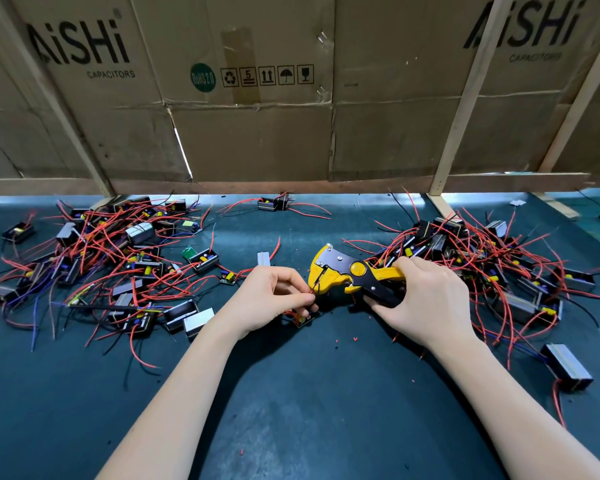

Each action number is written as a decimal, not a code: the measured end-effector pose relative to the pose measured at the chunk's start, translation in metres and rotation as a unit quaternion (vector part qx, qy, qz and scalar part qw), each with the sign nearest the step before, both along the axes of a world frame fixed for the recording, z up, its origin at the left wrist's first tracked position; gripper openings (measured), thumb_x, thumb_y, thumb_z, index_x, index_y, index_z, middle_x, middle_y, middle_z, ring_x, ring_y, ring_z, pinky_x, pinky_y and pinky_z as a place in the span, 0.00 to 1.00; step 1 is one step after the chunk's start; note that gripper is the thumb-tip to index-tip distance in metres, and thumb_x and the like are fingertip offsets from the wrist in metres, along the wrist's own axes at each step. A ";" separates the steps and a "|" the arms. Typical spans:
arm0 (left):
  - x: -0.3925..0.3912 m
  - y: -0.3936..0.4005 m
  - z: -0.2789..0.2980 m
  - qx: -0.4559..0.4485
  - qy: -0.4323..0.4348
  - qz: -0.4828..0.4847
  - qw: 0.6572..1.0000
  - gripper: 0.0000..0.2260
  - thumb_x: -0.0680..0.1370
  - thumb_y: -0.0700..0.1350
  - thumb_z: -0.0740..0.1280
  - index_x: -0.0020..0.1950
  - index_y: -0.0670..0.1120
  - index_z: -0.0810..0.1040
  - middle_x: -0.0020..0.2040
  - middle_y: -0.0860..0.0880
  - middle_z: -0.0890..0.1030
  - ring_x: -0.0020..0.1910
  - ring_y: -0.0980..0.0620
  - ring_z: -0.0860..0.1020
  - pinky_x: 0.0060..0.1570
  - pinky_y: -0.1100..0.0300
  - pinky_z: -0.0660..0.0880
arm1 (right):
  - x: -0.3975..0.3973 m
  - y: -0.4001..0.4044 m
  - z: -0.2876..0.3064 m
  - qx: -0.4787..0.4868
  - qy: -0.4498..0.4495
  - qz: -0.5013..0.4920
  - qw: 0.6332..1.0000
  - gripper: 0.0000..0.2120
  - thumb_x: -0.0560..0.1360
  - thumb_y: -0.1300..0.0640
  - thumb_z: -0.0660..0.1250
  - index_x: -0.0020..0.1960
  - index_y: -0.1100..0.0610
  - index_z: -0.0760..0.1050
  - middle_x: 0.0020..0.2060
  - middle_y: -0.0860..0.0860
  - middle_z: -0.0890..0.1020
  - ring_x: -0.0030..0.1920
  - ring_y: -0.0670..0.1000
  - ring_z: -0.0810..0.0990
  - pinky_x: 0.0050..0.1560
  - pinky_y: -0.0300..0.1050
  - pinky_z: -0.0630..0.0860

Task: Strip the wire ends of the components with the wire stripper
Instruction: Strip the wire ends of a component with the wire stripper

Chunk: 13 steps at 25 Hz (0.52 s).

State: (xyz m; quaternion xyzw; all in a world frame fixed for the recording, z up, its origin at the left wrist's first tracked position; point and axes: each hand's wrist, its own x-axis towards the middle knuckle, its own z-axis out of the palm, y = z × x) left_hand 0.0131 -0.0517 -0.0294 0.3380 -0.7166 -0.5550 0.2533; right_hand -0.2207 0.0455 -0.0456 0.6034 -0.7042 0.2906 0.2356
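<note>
My right hand point(426, 299) grips the handles of a yellow and black wire stripper point(343, 271), whose jaws point left. My left hand point(274, 299) pinches a thin red wire point(313, 289) and holds its end in the stripper's jaws. Below my left fingers hangs the small component point(303, 319) that the wire belongs to, partly hidden by the hand. A heap of components with red, black and blue wires point(118, 268) lies to the left. A second heap point(492, 268) lies to the right, behind my right hand.
A dark green mat point(309, 393) covers the table, dotted with small red bits of insulation point(355, 339). A cardboard wall on wooden battens point(291, 133) closes the back. One grey boxed component point(567, 367) lies apart at the right.
</note>
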 end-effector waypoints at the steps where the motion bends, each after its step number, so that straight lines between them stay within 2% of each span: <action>1: 0.000 0.000 0.000 0.000 0.000 0.001 1.000 0.05 0.76 0.34 0.71 0.41 0.40 0.80 0.39 0.39 0.85 0.33 0.53 0.82 0.34 0.66 0.76 | 0.001 0.000 0.000 0.002 -0.006 0.002 1.000 0.23 0.58 0.41 0.80 0.37 0.57 0.75 0.31 0.51 0.77 0.34 0.59 0.80 0.34 0.46 0.71; 6: 0.000 0.000 0.002 -0.003 -0.002 -0.002 1.000 0.05 0.76 0.34 0.71 0.40 0.40 0.79 0.40 0.39 0.85 0.32 0.53 0.82 0.32 0.67 0.75 | 0.002 0.001 0.003 0.020 -0.021 0.002 1.000 0.22 0.58 0.41 0.81 0.38 0.56 0.77 0.31 0.52 0.79 0.35 0.59 0.80 0.33 0.46 0.71; 11: 0.001 0.000 -0.001 -0.003 -0.004 0.000 1.000 0.04 0.76 0.34 0.70 0.42 0.39 0.79 0.39 0.40 0.85 0.32 0.53 0.82 0.31 0.68 0.74 | 0.006 0.002 0.003 0.028 -0.012 -0.008 1.000 0.25 0.57 0.44 0.83 0.28 0.59 0.71 0.23 0.55 0.76 0.26 0.61 0.76 0.29 0.45 0.70; 13: 0.001 -0.001 -0.002 -0.007 -0.007 -0.005 1.000 0.04 0.76 0.35 0.70 0.42 0.39 0.79 0.38 0.41 0.85 0.32 0.53 0.81 0.32 0.67 0.74 | 0.007 0.003 0.002 0.039 -0.020 -0.020 0.999 0.24 0.60 0.42 0.81 0.28 0.59 0.72 0.24 0.55 0.77 0.29 0.61 0.77 0.31 0.45 0.70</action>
